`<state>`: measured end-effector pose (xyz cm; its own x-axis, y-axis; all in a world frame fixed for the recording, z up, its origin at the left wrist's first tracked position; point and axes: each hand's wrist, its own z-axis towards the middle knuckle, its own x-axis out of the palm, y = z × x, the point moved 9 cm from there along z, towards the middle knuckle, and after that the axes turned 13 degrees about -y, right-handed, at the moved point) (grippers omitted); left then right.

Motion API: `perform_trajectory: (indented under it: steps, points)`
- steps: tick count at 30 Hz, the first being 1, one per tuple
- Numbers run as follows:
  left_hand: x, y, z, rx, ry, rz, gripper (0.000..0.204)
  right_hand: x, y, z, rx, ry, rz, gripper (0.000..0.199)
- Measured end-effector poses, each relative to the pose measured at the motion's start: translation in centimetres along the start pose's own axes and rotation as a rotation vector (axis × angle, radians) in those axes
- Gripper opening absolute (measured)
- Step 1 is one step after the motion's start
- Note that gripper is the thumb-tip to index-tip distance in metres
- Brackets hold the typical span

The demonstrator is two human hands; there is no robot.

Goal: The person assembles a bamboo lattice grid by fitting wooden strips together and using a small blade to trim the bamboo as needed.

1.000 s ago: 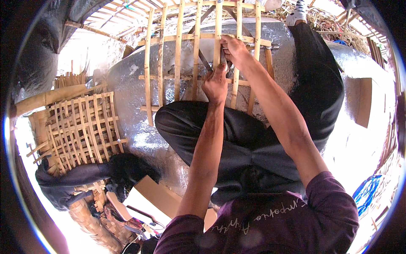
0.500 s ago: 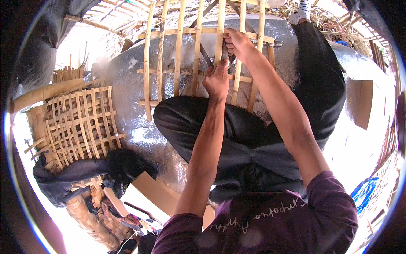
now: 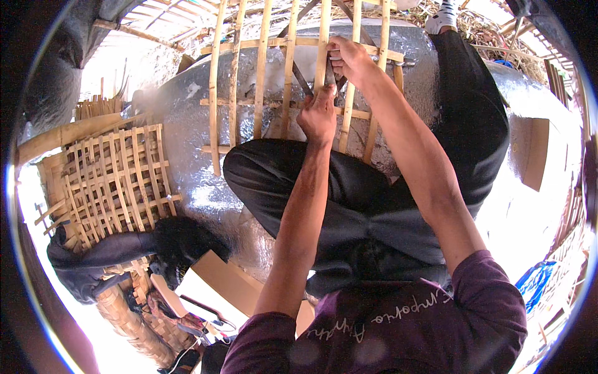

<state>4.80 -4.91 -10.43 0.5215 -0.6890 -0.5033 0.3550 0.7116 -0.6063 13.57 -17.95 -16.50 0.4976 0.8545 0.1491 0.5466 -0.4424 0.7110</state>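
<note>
A lattice of bamboo slats (image 3: 261, 81) lies in front of my crossed legs on a silver mat (image 3: 187, 137). My left hand (image 3: 319, 115) pinches one upright slat near its middle crosspiece. My right hand (image 3: 350, 59) grips the same area higher up, by the top crosspiece, with a dark tool or strap showing between the two hands. What exactly the right fingers hold is hard to make out.
A finished woven bamboo panel (image 3: 109, 181) lies at the left on a stack of slats. A dark cloth (image 3: 118, 249), a woven basket (image 3: 140, 324) and a cardboard sheet (image 3: 224, 280) sit at lower left. Straw litters the far ground.
Both hands stay on the lattice; the left hand has shifted slightly lower on the slat. The view has tilted a little.
</note>
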Motion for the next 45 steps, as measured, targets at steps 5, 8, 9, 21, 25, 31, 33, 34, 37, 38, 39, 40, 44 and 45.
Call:
perform_trajectory:
  steps: [5, 8, 9, 21, 25, 31, 33, 34, 37, 38, 39, 40, 44, 45]
  points:
    - [0.5, -0.4, 0.0, -0.029, 0.079, 0.059, 0.018, -0.1, 0.1, 0.1, -0.032, 0.035, -0.034, 0.027]
    - [0.3, -1.2, 0.1, 0.13, 0.015, 0.028, 0.015, 0.5, 0.4, -1.3, -0.012, 0.051, -0.052, 0.025]
    - [0.4, -1.2, 0.1, 0.12, 0.014, 0.023, 0.014, 0.4, 0.5, -1.2, -0.008, 0.047, -0.039, 0.024]
    - [0.9, -0.4, -0.2, 0.078, 0.014, 0.067, 0.008, 0.3, 1.4, -1.7, -0.044, 0.082, 0.009, 0.026]
    - [0.8, -1.1, 0.0, 0.117, 0.018, 0.09, 0.009, 0.0, 1.3, -1.4, -0.064, 0.093, 0.036, 0.021]
    - [1.2, -1.1, 0.2, 0.071, 0.052, 0.007, 0.011, -0.1, 0.6, -1.6, -0.29, 0.188, -0.252, 0.028]
    - [1.1, -1.1, 0.0, 0.12, 0.05, 0.056, 0.012, -1.1, 0.0, -1.6, -0.259, 0.094, -0.206, 0.033]
    - [0.9, -0.6, -0.2, 0.176, 0.024, 0.092, 0.012, -1.4, 0.2, -3.5, -0.255, 0.063, -0.184, 0.033]
    - [0.6, -1.5, 0.3, 0.157, -0.004, 0.042, 0.013, -5.7, 1.8, -9.0, -0.368, -0.003, -0.088, 0.031]
    - [0.2, -1.7, 0.5, 0.119, -0.007, 0.008, 0.014, -7.4, 1.8, -10.2, -0.401, 0.009, -0.053, 0.03]
    - [0.2, -1.8, 0.4, 0.111, 0.014, -0.005, 0.012, -9.3, 2.0, -11.3, -0.436, 0.018, -0.021, 0.028]
    - [0.3, -1.6, 0.3, 0.103, 0.034, -0.017, 0.01, -11.2, 1.7, -12.3, -0.427, 0.015, -0.041, 0.027]
    - [0.6, -1.4, 0.3, 0.091, 0.042, -0.036, 0.008, -18.4, 1.5, -15.1, -0.436, -0.08, -0.074, 0.023]
    - [0.8, -1.4, 0.3, 0.1, 0.049, -0.012, 0.01, -20.0, 1.5, -15.5, -0.449, -0.127, -0.07, 0.023]
